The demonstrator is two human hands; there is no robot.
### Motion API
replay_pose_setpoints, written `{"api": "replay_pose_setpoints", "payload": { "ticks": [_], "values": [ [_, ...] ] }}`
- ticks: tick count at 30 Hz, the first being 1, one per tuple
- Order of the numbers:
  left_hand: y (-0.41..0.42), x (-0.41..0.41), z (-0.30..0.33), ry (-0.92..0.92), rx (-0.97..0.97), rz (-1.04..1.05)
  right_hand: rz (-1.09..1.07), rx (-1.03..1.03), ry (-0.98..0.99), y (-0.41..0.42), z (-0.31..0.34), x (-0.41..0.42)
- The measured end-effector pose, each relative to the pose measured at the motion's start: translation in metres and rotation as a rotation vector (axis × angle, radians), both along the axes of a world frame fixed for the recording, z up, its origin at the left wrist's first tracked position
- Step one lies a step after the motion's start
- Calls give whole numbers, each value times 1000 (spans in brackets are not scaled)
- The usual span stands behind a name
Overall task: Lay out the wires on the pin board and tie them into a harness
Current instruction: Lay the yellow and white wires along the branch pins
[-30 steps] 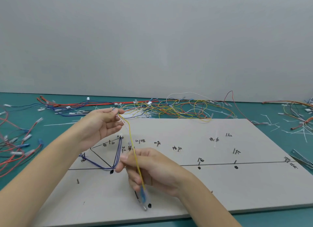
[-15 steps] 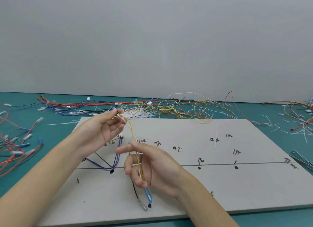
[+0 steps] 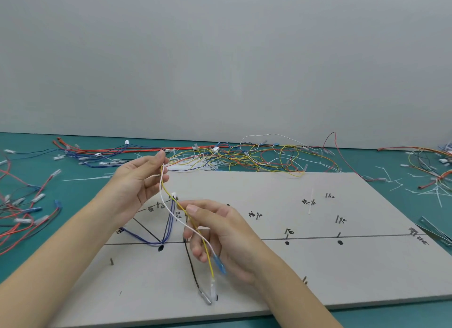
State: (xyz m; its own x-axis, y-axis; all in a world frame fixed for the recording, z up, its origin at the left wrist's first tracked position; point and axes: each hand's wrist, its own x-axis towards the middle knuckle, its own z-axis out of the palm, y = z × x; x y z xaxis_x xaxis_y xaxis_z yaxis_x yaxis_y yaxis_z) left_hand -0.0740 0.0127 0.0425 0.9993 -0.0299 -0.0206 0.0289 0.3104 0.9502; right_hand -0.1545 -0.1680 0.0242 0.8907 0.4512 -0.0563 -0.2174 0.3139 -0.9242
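Early stage: blue wires (image 3: 149,239) already routed at the left of the pin board (image 3: 318,274). Above them, the left hand (image 3: 137,183) pinches a yellow wire (image 3: 203,239) and white wire (image 3: 171,212); the right hand (image 3: 220,234), fingers loosely curled, apparently guides them. Most wires remain behind the board; no ties visible.

The right hand (image 3: 215,234) is loosening its hold — a second ago its fingers were curled round the yellow wire (image 3: 193,226), and now they are spreading, the wire and a white wire (image 3: 171,211) sliding through toward 12 o'clock while the blue terminal (image 3: 219,264) is swinging free toward 5 o'clock.
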Motion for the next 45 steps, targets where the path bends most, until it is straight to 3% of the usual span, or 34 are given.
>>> {"api": "replay_pose_setpoints", "payload": {
  "ticks": [8, 17, 23, 29, 34, 37, 45],
  "values": [
    [-4, -3, 1, -38, 140, -28, 50, -192, -104, 9, -7, -6],
    [9, -2, 7, 259, -139, -212, 26, -82, -63, 14, -6, -4],
    [31, 10, -3, 234, 381, -133, -93, -135, 62, 5, -5, -1],
    [31, 13, -15, 217, 592, -178, -226, -330, -48, -3, -5, 6],
    [24, 16, -25, 20, 772, 9, -356, -552, -211, -1, -18, 11],
    [24, 17, -32, -28, 943, 15, -395, -675, -283, 2, -27, 13],
    [24, 15, -31, -96, 1162, 61, -417, -722, -314, -1, -30, 14]
  ]
}}
